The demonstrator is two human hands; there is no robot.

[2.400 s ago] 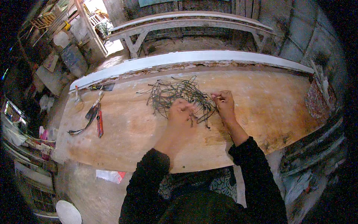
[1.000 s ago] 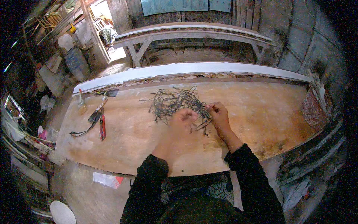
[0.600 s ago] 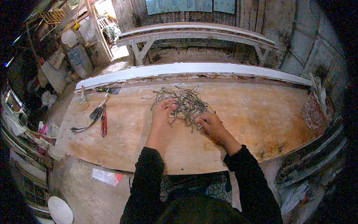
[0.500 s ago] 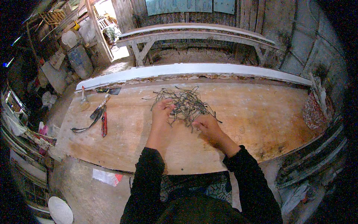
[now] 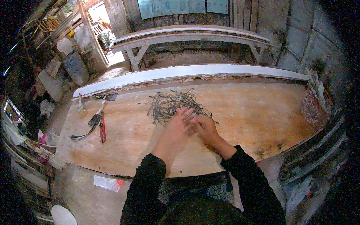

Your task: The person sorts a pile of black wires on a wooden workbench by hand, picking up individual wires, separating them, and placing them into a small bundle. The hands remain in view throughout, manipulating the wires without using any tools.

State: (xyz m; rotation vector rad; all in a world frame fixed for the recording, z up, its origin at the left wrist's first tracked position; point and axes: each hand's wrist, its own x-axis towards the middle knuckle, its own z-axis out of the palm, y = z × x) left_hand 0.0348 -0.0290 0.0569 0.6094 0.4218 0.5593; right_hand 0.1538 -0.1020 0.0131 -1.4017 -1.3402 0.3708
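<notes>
On the wooden tabletop [image 5: 258,112] lies a loose tangle of thin dark cords [image 5: 168,103], several with small knots or thick ends. Just at its near edge, my left hand [image 5: 175,125] is held with its fingers stretched out and a little apart. My right hand [image 5: 208,129] meets it from the right, closed with the thumb on top, its fingers against the left fingers. Whatever the right fingers hold is too small or hidden to make out.
To the left lie a red-handled tool [image 5: 102,129], a dark strap-like piece [image 5: 84,135], a dark flat blade [image 5: 109,96] and a small clear bottle [image 5: 81,107]. A long white strip [image 5: 191,70] runs along the far edge. A speckled red container [image 5: 313,107] stands at right.
My left hand has moved right and toward me, from the cords to my right hand. The two hands were apart and now touch. The view has shifted slightly.
</notes>
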